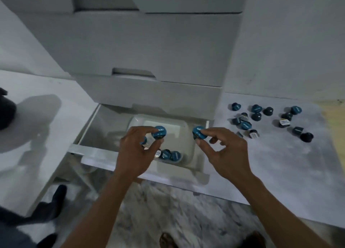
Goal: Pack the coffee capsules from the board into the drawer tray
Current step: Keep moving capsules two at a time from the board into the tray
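My left hand (137, 152) hovers over the white drawer tray (188, 150), pinching a blue coffee capsule (159, 132) by its lid, with another capsule (144, 140) tucked under the fingers. Over the tray's right rim, my right hand (222, 150) grips a second blue capsule (199, 132) between thumb and fingers. A few capsules (170, 155) lie at the tray's near edge, partly hidden by my left hand. Several more capsules (261, 120) are scattered on the white board (280, 163) to the right.
The tray sits in an open bottom drawer (87, 136) of a white drawer unit (149, 61) whose upper drawers are shut. A dark object (6, 110) sits far left. A person's shoes (56, 197) and marble floor (168, 210) are below.
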Demonstrator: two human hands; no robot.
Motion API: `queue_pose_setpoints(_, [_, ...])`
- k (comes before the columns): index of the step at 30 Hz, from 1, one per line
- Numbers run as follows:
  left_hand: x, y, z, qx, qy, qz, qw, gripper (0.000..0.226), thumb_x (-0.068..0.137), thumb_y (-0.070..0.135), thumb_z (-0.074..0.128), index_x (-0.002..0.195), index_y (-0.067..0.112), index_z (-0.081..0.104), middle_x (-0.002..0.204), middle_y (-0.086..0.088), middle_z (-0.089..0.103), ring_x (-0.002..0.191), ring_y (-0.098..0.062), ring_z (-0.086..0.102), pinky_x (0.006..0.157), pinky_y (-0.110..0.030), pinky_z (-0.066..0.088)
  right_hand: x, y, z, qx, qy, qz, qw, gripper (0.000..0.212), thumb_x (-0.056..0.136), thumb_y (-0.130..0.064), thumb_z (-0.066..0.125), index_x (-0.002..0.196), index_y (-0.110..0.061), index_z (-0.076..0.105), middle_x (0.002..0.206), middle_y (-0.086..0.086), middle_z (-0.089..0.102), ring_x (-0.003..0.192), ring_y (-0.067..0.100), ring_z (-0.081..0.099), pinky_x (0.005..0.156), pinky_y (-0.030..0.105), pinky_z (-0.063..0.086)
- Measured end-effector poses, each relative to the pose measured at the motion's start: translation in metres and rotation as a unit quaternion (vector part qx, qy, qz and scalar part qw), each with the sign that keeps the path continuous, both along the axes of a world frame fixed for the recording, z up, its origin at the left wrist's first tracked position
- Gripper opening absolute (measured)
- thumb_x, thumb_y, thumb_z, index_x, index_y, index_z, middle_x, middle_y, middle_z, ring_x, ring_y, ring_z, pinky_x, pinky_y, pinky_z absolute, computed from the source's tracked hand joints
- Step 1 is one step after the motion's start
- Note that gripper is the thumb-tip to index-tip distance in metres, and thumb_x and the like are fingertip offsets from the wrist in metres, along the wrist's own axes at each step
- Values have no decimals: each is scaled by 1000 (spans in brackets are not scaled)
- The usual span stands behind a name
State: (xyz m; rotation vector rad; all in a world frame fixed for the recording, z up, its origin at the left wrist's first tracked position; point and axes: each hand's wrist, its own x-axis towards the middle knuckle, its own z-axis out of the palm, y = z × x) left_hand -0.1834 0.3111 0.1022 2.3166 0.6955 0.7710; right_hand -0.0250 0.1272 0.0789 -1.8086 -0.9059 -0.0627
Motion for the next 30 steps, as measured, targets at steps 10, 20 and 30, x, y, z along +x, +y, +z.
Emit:
queue_pose_setpoints(10, [4, 114, -29, -36, 199, -39, 979, 28, 77, 29, 80, 103, 28, 70, 98, 4, 57, 81, -9, 55, 69, -21, 40, -11, 95, -34, -182, 51, 52, 981, 25, 76, -23, 81, 100, -22, 75, 89, -6, 70, 64, 4, 56, 61, 17, 49])
queue_pose_setpoints(20, [44, 145, -83, -52, 340, -154, 926, 23, 78, 30, 78, 99, 30, 70, 101, 0, 55, 85, -9, 51, 71, -21, 38, 12, 145, -78, -343, 60, 159, 924, 27, 86, -21, 68, 113, -19, 71, 100, 4, 69, 89, 19, 62, 75, 29, 48])
queue_pose_setpoints(30, [59, 160, -111, -80, 348, -222, 907, 24, 68, 33, 82, 88, 34, 68, 90, 2, 65, 86, -14, 59, 79, -35, 54, 13, 165, -96, -392, 88, 173, 899, 26, 86, -20, 68, 111, -23, 72, 98, 1, 69, 80, 11, 56, 71, 26, 46])
